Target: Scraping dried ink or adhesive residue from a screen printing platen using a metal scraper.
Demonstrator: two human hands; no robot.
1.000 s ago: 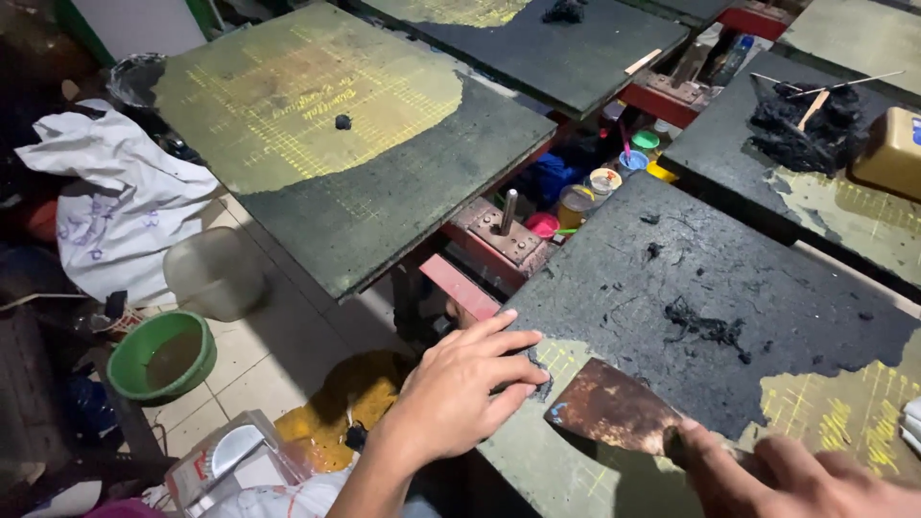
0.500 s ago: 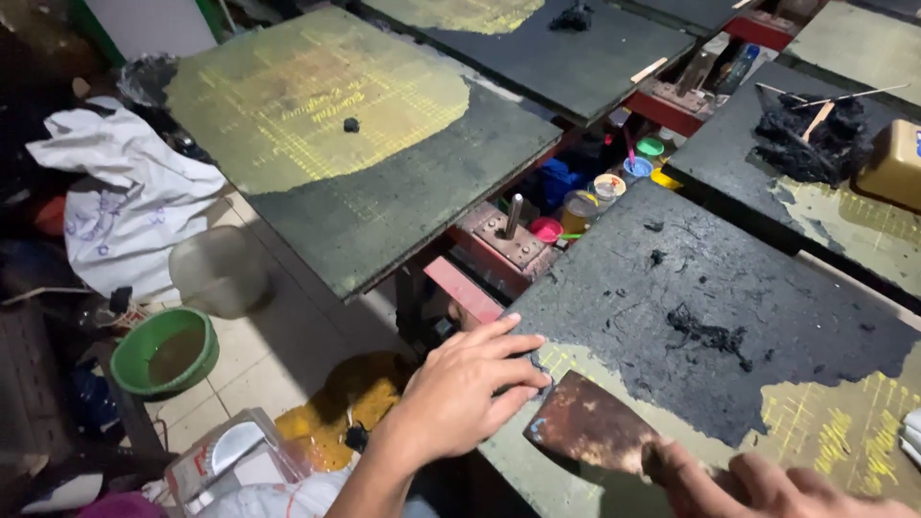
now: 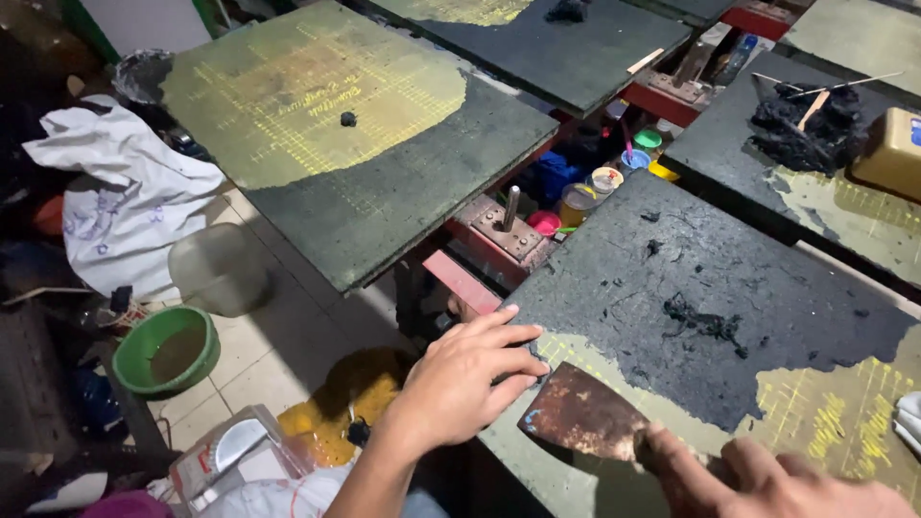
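Right hand (image 3: pixel 767 480) at the bottom edge, fingers (image 3: pixel 672 456) closed round the handle end of a rusty scraper (image 3: pixel 583 414). Blade lying low on the near board (image 3: pixel 729 317), on the bare greenish strip just short of the black coating (image 3: pixel 672 278). Left hand (image 3: pixel 460 384) beside the blade, flat on the board's near-left corner, fingers (image 3: pixel 504 336) spread and holding nothing, only pressing down.

Best done, by the look of it, with the blade kept at a shallow angle and pushed away from the bracing hand, the left fingers held clear of the blade's corner. Steady pressure, short strokes, so as not to gouge the yellow grid lines (image 3: pixel 835 422) underneath.

Scraper blade broad, wedge-shaped, brown with rust, a small pale-blue mark near its left corner. Black coating ahead of it rough and crusted, with a loose clump of scrapings (image 3: pixel 705 321) further up the board.

Past the board's far-left edge, small pots of colour (image 3: pixel 604 182) and a red metal bracket (image 3: pixel 504 235). Left of that, another board (image 3: pixel 374 182) with a yellow-green scraped patch. On the floor left of the near board, a green bowl (image 3: pixel 163 350) and white cloth (image 3: pixel 125 211).
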